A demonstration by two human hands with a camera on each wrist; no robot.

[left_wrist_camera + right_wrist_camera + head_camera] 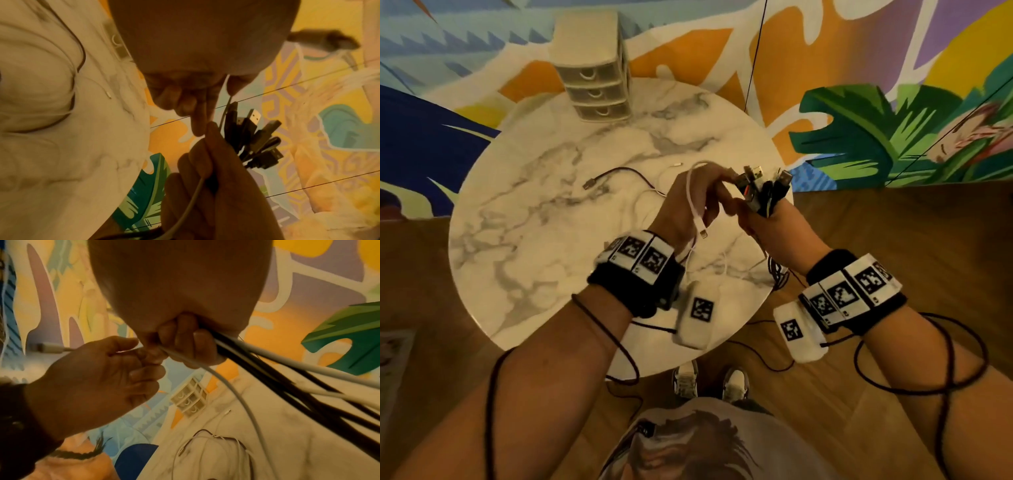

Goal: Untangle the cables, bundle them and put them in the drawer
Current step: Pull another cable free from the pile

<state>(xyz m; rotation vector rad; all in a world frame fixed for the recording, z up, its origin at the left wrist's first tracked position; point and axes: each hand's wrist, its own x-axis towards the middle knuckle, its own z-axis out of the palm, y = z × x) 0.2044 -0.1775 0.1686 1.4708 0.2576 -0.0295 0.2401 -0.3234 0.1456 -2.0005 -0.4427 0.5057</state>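
Note:
Above the right side of the round marble table (544, 219), my right hand (763, 226) grips a bundle of black and white cables (763, 186) with their plugs fanned upward. The plugs (259, 139) also show in the left wrist view, and the cords (267, 369) trail down to the table. My left hand (698, 198), touching the right hand, pinches a white cable (692, 202) that loops over it; its plug (703, 234) dangles near the wrist. The same white cable (205, 368) runs on into my right fist. A cream drawer unit (594, 73) with three shut drawers stands at the table's far edge.
A dark cable (619, 173) and a thin white cable (677, 164) lie loose on the marble in front of my hands. The table's right edge is just beneath my right hand, with wooden floor (893, 222) beyond it. A painted wall rises behind the table.

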